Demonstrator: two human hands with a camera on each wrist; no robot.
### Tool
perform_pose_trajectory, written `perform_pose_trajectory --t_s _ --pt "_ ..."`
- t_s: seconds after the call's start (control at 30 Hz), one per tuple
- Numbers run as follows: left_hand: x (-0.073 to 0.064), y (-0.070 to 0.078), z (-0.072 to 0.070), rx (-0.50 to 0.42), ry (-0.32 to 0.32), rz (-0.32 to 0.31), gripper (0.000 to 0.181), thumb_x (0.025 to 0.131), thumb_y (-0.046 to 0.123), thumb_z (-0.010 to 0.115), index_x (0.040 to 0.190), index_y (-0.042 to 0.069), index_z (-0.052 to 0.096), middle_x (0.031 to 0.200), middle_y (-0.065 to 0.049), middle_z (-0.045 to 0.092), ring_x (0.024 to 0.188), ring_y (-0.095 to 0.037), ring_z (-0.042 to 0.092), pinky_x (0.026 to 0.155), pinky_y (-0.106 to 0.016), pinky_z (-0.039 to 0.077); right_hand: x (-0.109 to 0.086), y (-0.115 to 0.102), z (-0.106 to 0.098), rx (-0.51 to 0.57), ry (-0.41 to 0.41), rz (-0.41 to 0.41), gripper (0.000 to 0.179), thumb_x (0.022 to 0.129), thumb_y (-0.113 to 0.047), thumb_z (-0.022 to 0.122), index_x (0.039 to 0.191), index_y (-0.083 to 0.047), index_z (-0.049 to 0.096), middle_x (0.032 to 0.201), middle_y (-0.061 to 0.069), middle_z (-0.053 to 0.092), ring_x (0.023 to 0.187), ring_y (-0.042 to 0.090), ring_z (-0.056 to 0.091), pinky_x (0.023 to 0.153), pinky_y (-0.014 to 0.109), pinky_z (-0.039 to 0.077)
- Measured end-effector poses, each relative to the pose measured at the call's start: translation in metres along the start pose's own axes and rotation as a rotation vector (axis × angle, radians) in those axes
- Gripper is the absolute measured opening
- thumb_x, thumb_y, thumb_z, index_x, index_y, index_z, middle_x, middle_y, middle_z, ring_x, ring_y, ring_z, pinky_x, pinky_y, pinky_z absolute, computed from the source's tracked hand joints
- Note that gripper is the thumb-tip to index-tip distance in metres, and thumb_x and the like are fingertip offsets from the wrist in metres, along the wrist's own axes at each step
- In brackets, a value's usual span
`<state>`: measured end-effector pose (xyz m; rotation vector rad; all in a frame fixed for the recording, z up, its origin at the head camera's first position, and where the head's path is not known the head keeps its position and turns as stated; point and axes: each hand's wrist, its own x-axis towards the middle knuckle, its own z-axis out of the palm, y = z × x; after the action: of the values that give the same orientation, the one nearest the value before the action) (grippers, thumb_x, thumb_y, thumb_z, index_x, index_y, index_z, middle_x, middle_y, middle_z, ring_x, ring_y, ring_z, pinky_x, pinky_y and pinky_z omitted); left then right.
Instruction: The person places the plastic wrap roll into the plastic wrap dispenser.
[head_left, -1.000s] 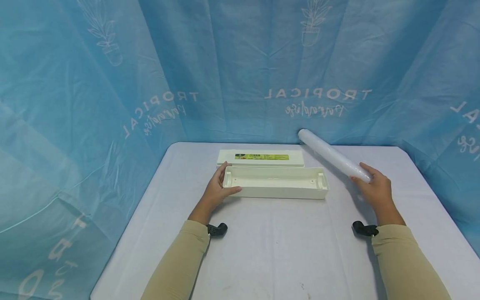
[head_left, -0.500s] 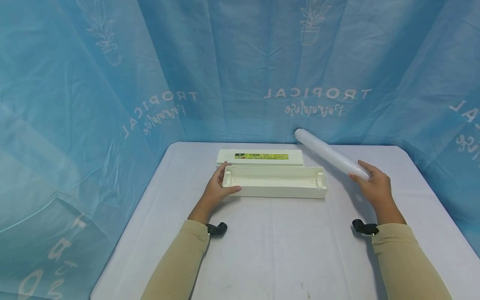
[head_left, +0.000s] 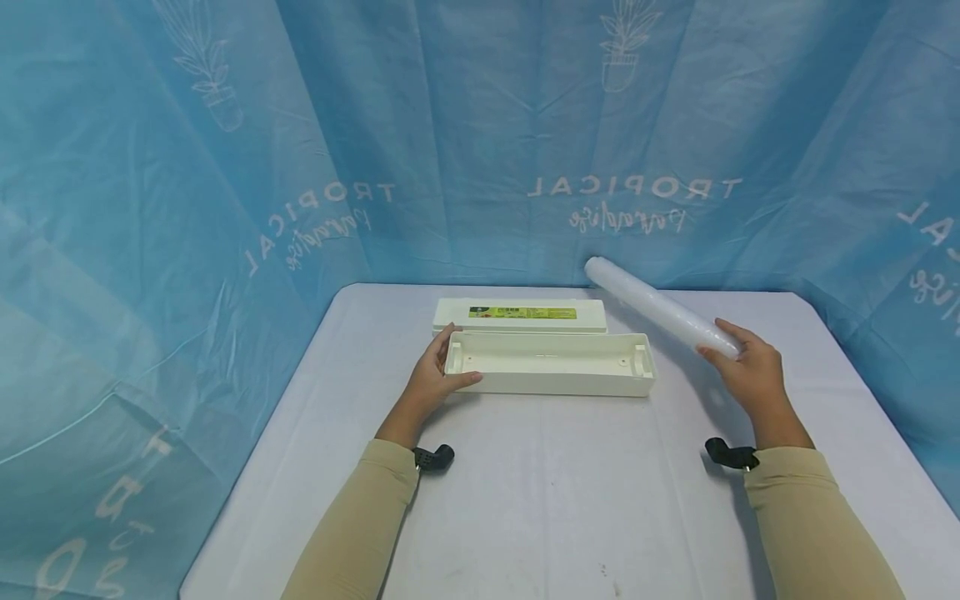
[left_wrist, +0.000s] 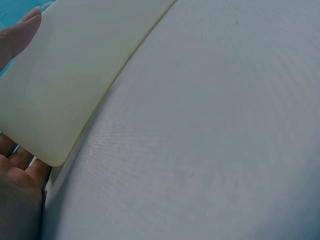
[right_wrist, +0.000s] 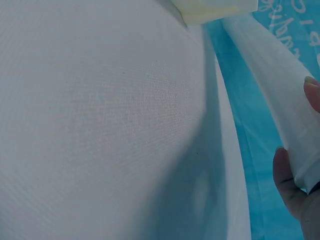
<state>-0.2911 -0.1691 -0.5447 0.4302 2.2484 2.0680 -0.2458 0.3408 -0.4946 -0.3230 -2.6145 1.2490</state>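
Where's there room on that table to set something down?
The white table is barest in front of the open box, between the sleeves. Another patch runs from the left hand to the table's left edge. It's crowded behind the box, with the labelled white piece, and rightward, with the roll in the right hand.

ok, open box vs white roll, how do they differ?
The open box is a rectangular trough; the white roll is a cylinder. The box runs left to right in the head view; the roll slants. The left hand grips the box's end, the right hand the roll's near end. Both are long and pale.
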Motion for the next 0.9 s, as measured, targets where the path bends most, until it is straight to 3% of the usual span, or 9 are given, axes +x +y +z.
perform_pose_trajectory --t_s 0.9 --pt "0.001 -0.001 -0.001 0.025 0.005 -0.009 0.117 0.080 0.014 0.096 0.169 0.013 0.021 0.166 -0.005 0.036 0.143 -0.023 0.045 0.110 -0.033 0.048 -0.003 -0.015 0.000 0.054 0.009 -0.028 0.073 0.101 -0.034 0.075 0.162 -0.011 0.043 0.161 0.027 0.039 0.139 0.055 0.041 0.106 0.077 0.036"
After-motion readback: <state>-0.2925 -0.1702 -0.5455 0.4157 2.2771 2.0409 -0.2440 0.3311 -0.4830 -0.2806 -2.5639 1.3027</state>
